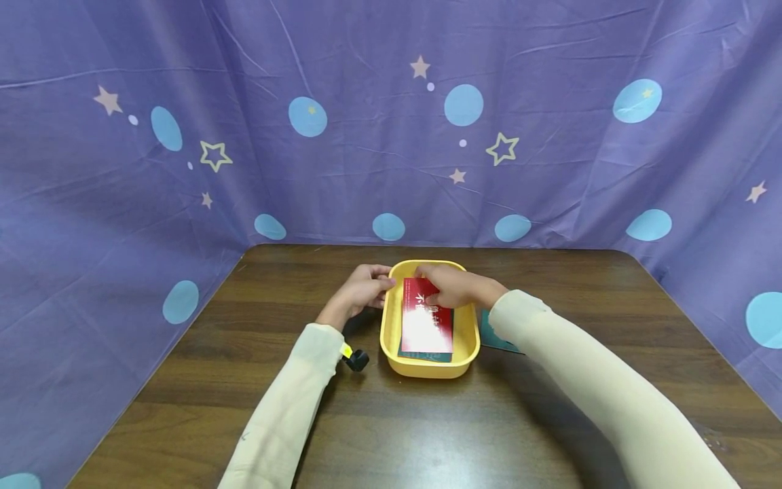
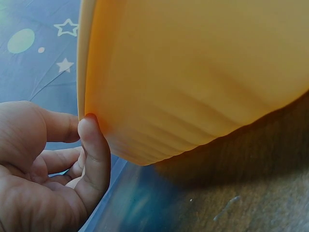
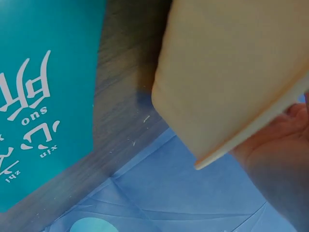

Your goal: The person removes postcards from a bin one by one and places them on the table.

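Observation:
A yellow plastic basin (image 1: 430, 369) stands on the table, with a red card (image 1: 427, 329) bearing white characters inside it. Under the red card a teal card (image 1: 421, 355) shows along its near edge. My left hand (image 1: 363, 288) pinches the basin's left rim between thumb and finger, as the left wrist view also shows. Reaching over the right rim, my right hand (image 1: 452, 285) grips the red card near its far right part, thumb on its face; some fingers are hidden. In the right wrist view, the basin's wall (image 3: 231, 72) covers most of that hand.
Another teal card (image 3: 48, 96) with white characters lies on the table just right of the basin, partly under my right sleeve (image 1: 568, 346). A brown wooden table (image 1: 293, 285) carries everything. Behind it hangs a purple curtain (image 1: 366, 68) with stars and blue spots.

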Demonstrator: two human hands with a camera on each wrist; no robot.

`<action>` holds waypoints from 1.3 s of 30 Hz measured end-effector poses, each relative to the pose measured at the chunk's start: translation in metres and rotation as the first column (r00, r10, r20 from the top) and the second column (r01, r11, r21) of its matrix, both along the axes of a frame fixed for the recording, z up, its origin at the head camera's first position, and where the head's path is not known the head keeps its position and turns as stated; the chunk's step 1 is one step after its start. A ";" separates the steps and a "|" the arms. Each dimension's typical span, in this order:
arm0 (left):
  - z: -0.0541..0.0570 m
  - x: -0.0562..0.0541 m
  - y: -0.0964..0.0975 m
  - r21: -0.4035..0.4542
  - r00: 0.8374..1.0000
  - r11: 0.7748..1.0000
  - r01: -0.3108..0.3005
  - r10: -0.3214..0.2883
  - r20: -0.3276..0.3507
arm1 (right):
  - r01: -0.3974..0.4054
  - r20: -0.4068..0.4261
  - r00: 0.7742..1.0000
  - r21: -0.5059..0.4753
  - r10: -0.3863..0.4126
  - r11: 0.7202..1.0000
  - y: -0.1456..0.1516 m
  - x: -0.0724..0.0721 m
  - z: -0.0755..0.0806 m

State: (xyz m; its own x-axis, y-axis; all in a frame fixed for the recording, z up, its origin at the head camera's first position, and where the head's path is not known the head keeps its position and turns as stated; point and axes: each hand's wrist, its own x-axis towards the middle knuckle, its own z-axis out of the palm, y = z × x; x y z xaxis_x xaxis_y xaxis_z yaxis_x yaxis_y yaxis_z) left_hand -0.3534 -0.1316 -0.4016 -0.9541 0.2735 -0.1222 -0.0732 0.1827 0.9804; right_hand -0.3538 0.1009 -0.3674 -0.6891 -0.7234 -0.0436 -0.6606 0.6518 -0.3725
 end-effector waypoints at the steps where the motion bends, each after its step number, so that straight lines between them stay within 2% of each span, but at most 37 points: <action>1: 0.000 0.000 0.000 0.001 1.000 1.000 -0.001 0.001 0.001 | 0.001 0.012 1.000 -0.030 -0.001 1.000 0.001 0.000 0.001; 6: 0.001 0.001 0.001 -0.008 1.000 1.000 -0.009 0.009 0.006 | 0.040 0.083 0.996 -0.148 -0.028 0.988 0.003 0.002 0.006; 11: 0.002 0.002 0.001 -0.002 1.000 1.000 -0.014 0.014 0.003 | 0.072 0.101 0.994 -0.210 -0.051 0.975 0.006 0.003 0.014; 18: 0.000 0.002 0.001 0.004 1.000 1.000 -0.016 0.016 0.002 | 0.115 0.111 0.990 -0.269 -0.087 0.956 0.014 0.007 0.031; 23: -0.001 0.001 0.001 0.014 1.000 1.000 -0.002 0.002 0.001 | 0.180 0.152 0.979 -0.334 -0.135 0.925 0.023 0.011 0.047; 26: 0.000 0.001 0.002 0.012 1.000 1.000 0.003 -0.003 0.004 | 0.177 0.110 0.983 -0.347 -0.147 0.921 0.031 0.009 0.055; 30: 0.001 0.001 0.001 0.005 1.000 1.000 -0.002 0.002 0.006 | 0.166 0.004 0.985 -0.329 -0.174 0.929 0.043 0.006 0.063; 39: 0.001 0.001 0.001 -0.004 1.000 1.000 -0.002 0.002 -0.001 | 0.219 -0.063 0.966 -0.326 -0.252 0.920 0.069 0.001 0.068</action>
